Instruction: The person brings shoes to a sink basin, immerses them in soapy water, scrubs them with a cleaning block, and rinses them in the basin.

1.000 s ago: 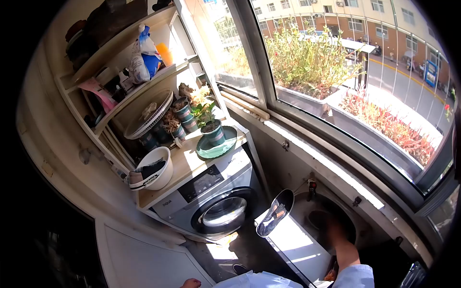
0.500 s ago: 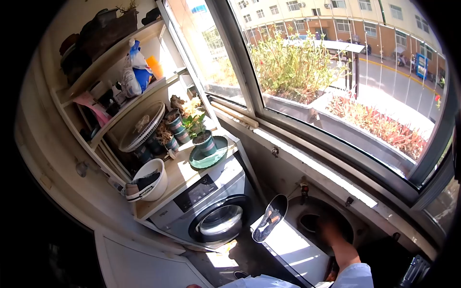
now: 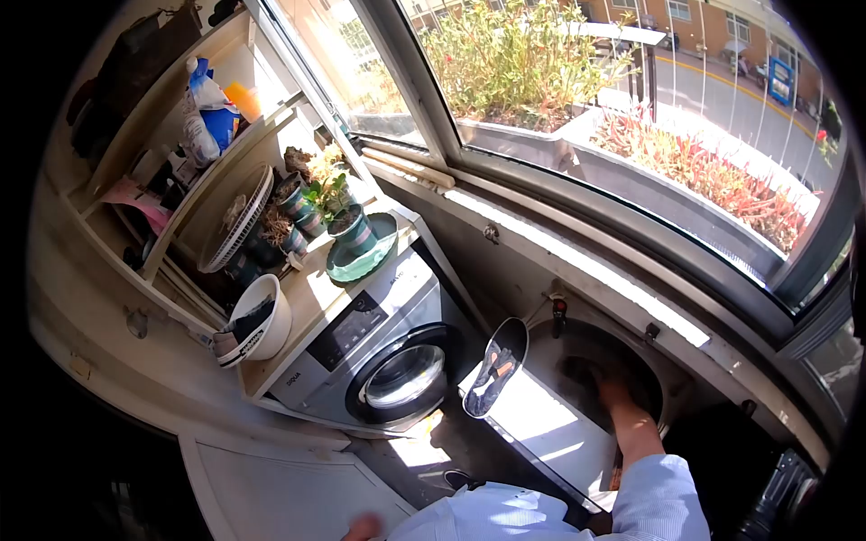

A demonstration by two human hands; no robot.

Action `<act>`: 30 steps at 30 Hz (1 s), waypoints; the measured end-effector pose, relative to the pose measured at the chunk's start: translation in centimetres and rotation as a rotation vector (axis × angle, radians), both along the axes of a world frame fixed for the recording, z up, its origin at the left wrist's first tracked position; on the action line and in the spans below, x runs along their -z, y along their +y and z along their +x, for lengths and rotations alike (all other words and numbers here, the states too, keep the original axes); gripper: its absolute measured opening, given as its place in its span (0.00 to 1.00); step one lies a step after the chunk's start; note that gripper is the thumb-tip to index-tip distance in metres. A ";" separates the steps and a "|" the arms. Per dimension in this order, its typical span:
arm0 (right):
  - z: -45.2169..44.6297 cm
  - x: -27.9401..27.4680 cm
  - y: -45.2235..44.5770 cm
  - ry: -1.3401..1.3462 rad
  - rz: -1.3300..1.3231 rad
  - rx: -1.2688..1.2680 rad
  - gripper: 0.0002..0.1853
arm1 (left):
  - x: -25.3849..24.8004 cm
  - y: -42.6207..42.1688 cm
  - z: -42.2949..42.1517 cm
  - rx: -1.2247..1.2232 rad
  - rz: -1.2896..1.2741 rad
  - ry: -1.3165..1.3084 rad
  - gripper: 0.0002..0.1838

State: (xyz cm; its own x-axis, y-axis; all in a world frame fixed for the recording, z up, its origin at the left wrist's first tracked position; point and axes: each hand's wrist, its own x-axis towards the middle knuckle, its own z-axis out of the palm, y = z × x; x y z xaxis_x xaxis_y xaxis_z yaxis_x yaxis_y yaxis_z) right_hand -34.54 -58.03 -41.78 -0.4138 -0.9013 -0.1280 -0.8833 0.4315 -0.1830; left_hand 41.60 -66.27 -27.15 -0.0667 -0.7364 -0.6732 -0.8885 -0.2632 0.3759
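Observation:
My right hand (image 3: 614, 389) reaches down into a dark round sink (image 3: 648, 362), beside a dark object (image 3: 577, 367) whose kind I cannot make out. Shadow hides its fingers. To the left, a dark shoe (image 3: 494, 371) with a pale rim and orange marks rests on the end of the white counter (image 3: 559, 428). Behind the sink is a tap (image 3: 559, 311) with a red part. At the bottom edge my left hand (image 3: 364, 526) shows only in part and is blurred by motion, low by my clothing and apart from these things.
A washing machine (image 3: 361, 338) stands left of the counter, with a potted plant (image 3: 350, 230) on a green tray and a white bucket (image 3: 273, 329) on top. Shelves (image 3: 167, 230) hold bags and pots. A window ledge (image 3: 595, 270) runs behind the sink.
The view has shifted, so most things sit higher and further left. My left hand has come further into view at the bottom. My right hand stays in the sink.

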 end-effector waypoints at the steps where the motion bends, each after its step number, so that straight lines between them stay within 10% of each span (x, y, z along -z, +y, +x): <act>1: 0.8 -4.9 -0.2 -0.115 0.097 0.091 0.48 | 1.2 0.9 1.2 0.117 -0.104 -0.007 0.12; 12: -0.9 -17.6 0.7 -0.172 -0.114 0.062 0.42 | -0.5 -0.1 1.1 0.384 -0.047 0.013 0.15; 23: 0.4 -4.8 1.3 -0.247 0.023 0.033 0.39 | -2.4 0.2 2.9 0.543 -0.196 -0.075 0.14; 30: 1.6 -3.4 0.2 -0.526 -0.268 0.527 0.27 | -3.6 1.7 1.5 0.451 -0.098 -0.170 0.18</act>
State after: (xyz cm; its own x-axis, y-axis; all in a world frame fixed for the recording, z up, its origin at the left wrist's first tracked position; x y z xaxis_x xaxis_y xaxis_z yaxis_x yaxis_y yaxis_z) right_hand -32.91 -57.88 -38.38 -0.7404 -0.6311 -0.2315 -0.3431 0.6510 -0.6771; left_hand 43.09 -64.61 -23.59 -0.2882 -0.7198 -0.6315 -0.9568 0.1910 0.2190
